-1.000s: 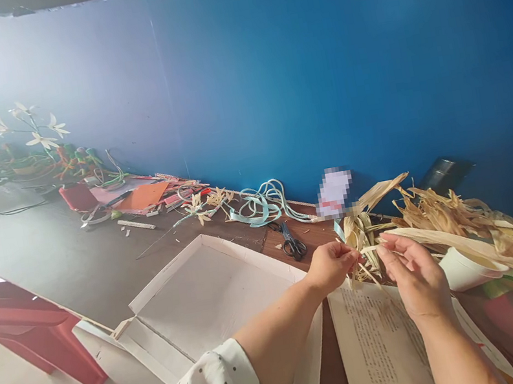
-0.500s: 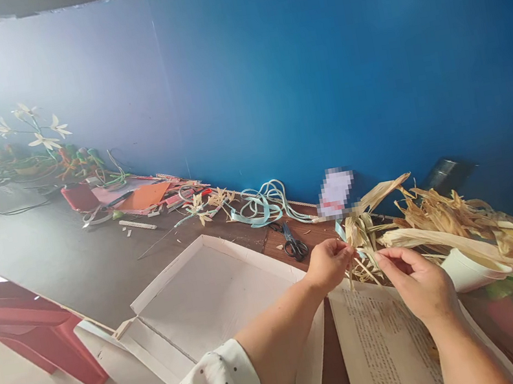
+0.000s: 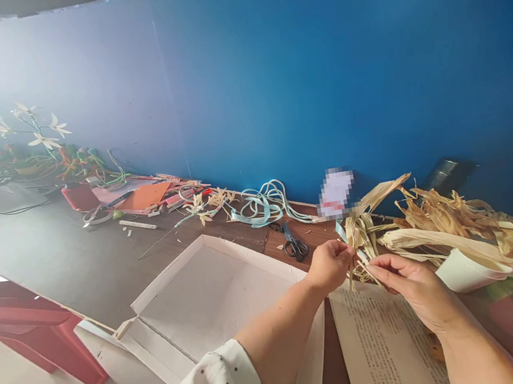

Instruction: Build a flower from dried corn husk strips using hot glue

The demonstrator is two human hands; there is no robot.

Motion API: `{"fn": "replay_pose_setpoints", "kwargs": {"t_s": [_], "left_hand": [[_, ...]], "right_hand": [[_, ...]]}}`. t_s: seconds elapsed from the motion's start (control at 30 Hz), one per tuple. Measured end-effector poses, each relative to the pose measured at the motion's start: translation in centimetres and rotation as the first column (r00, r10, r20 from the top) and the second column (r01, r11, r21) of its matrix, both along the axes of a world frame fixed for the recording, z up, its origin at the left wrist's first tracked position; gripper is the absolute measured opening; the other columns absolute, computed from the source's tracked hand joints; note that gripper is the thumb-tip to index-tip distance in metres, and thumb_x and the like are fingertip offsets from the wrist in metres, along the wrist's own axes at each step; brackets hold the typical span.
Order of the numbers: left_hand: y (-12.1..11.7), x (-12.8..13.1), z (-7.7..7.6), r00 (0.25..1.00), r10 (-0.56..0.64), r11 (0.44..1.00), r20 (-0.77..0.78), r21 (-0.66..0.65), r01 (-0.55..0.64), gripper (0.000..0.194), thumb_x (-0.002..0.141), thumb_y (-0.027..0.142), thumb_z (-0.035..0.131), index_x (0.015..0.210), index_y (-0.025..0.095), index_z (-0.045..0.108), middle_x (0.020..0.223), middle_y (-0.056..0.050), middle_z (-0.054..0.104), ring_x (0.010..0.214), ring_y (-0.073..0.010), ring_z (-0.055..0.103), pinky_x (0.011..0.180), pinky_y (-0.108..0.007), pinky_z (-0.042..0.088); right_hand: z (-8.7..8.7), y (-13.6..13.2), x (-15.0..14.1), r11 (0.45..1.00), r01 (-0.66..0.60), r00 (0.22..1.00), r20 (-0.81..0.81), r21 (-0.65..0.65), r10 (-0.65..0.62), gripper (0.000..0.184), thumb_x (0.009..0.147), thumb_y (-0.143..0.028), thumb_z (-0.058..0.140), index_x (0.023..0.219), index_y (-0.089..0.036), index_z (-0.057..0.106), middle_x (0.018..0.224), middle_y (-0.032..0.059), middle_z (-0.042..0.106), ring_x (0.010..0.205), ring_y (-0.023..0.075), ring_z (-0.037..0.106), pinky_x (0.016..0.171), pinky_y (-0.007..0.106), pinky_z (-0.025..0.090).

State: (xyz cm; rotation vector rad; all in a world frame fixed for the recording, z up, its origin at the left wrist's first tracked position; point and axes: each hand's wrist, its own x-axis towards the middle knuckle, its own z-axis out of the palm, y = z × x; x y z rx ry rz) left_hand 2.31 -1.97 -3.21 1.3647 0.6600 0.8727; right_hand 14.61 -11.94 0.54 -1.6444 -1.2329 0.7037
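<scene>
My left hand [image 3: 332, 266] is closed in a pinch at the edge of a bunch of dried corn husks [image 3: 360, 230]. Just to the right, my right hand [image 3: 412, 284] pinches a thin pale husk strip [image 3: 362, 264] between thumb and fingers. The fingertips of both hands are close together, low in front of the bunch. A bit of light blue ribbon [image 3: 340, 231] shows beside the husks. Below the hands lies a printed sheet [image 3: 377, 342], partly covered by my right forearm. Exactly what sits between the left fingertips is too small to make out.
Black scissors [image 3: 295, 248] lie left of my left hand, by a shallow white box lid [image 3: 196, 300]. More husks [image 3: 458, 220] and a tipped white cup [image 3: 473, 270] are at right. Coiled pale cord [image 3: 263, 204] runs along the blue partition [image 3: 316, 77]. A red chair [image 3: 27, 322] stands at left.
My right hand has shifted slightly left and down, its fingertips coming nearer to the left hand. The left hand has stayed almost in place.
</scene>
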Motion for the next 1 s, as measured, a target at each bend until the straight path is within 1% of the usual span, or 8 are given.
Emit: {"fn": "replay_pose_setpoints", "kwargs": {"t_s": [0.13, 0.3, 0.47, 0.63, 0.73, 0.8, 0.9, 1.0], "left_hand": [[0.1, 0.1, -0.1, 0.998, -0.032, 0.999, 0.044, -0.013, 0.033, 0.023, 0.078, 0.034, 0.054, 0.070, 0.013, 0.056, 0.058, 0.003, 0.051, 0.051, -0.0058, 0.041, 0.052, -0.020, 0.032], [0.0, 0.0, 0.6, 0.993, -0.028, 0.994, 0.118, -0.106, 0.041, 0.025, 0.074, 0.036, 0.060, 0.069, 0.012, 0.056, 0.061, 0.001, 0.054, 0.054, -0.0058, 0.043, 0.055, -0.020, 0.035], [-0.3, -0.3, 0.9, 0.978, -0.113, 0.979, 0.176, -0.150, 0.140, 0.033, 0.067, 0.043, 0.066, 0.071, 0.011, 0.059, 0.067, -0.002, 0.059, 0.057, -0.0064, 0.046, 0.060, -0.022, 0.037], [-0.5, -0.5, 0.9, 0.972, -0.151, 0.969, 0.181, -0.166, 0.182, 0.040, 0.063, 0.049, 0.068, 0.071, 0.011, 0.059, 0.067, -0.002, 0.058, 0.058, -0.0071, 0.048, 0.062, -0.023, 0.040], [-0.6, -0.5, 1.0, 0.968, -0.160, 0.967, 0.193, -0.167, 0.193, 0.043, 0.061, 0.051, 0.069, 0.070, 0.011, 0.058, 0.065, -0.001, 0.057, 0.057, -0.0071, 0.047, 0.061, -0.023, 0.039], [-0.6, -0.5, 1.0, 0.969, -0.161, 0.968, 0.188, -0.164, 0.192, 0.044, 0.060, 0.052, 0.069, 0.070, 0.011, 0.058, 0.064, -0.001, 0.056, 0.057, -0.0068, 0.046, 0.060, -0.023, 0.039], [-0.5, -0.5, 1.0, 0.969, -0.166, 0.970, 0.182, -0.148, 0.194, 0.044, 0.061, 0.053, 0.069, 0.069, 0.011, 0.059, 0.062, -0.001, 0.054, 0.056, -0.0066, 0.045, 0.060, -0.023, 0.039], [-0.6, -0.5, 1.0, 0.969, -0.170, 0.971, 0.179, -0.138, 0.196, 0.044, 0.061, 0.053, 0.069, 0.069, 0.010, 0.060, 0.060, 0.000, 0.052, 0.056, -0.0067, 0.044, 0.060, -0.023, 0.039]], "right_hand": [[-0.2, -0.1, 0.3, 0.999, -0.007, 0.990, -0.141, 0.035, 0.012, 0.030, 0.069, -0.044, 0.070, 0.082, -0.018, 0.066, 0.060, -0.0025, 0.052, 0.054, 0.0094, 0.040, 0.050, 0.023, 0.033], [-0.2, 0.5, -0.2, 0.985, 0.151, 0.931, -0.349, 0.086, -0.112, 0.033, 0.060, -0.041, 0.077, 0.079, -0.018, 0.066, 0.055, -0.0029, 0.049, 0.050, 0.0080, 0.038, 0.046, 0.021, 0.030], [0.0, 0.9, -1.1, 0.965, 0.250, 0.877, -0.441, 0.078, -0.191, 0.033, 0.053, -0.039, 0.082, 0.072, -0.018, 0.065, 0.050, -0.0039, 0.047, 0.048, 0.0067, 0.037, 0.043, 0.018, 0.028], [-0.7, 1.1, -0.8, 0.951, 0.287, 0.874, -0.437, 0.112, -0.212, 0.032, 0.056, -0.039, 0.080, 0.076, -0.017, 0.068, 0.069, 0.0017, 0.062, 0.051, 0.0062, 0.038, 0.042, 0.018, 0.028], [-1.2, 1.3, -0.5, 0.943, 0.310, 0.886, -0.396, 0.121, -0.241, 0.033, 0.058, -0.041, 0.078, 0.078, -0.017, 0.069, 0.073, 0.0030, 0.064, 0.051, 0.0072, 0.039, 0.041, 0.020, 0.029], [-1.5, 1.4, -0.3, 0.935, 0.332, 0.896, -0.352, 0.125, -0.271, 0.034, 0.059, -0.042, 0.078, 0.079, -0.017, 0.069, 0.067, 0.0016, 0.062, 0.050, 0.0076, 0.039, 0.042, 0.020, 0.030], [-1.8, 1.4, -0.2, 0.926, 0.352, 0.913, -0.270, 0.136, -0.307, 0.035, 0.061, -0.044, 0.076, 0.081, -0.016, 0.069, 0.052, -0.0029, 0.050, 0.048, 0.0081, 0.038, 0.042, 0.021, 0.030], [-2.0, 1.4, -0.1, 0.926, 0.347, 0.928, -0.202, 0.151, -0.314, 0.037, 0.062, -0.046, 0.075, 0.084, -0.016, 0.069, 0.048, -0.0046, 0.044, 0.046, 0.0087, 0.037, 0.041, 0.022, 0.028]]}}
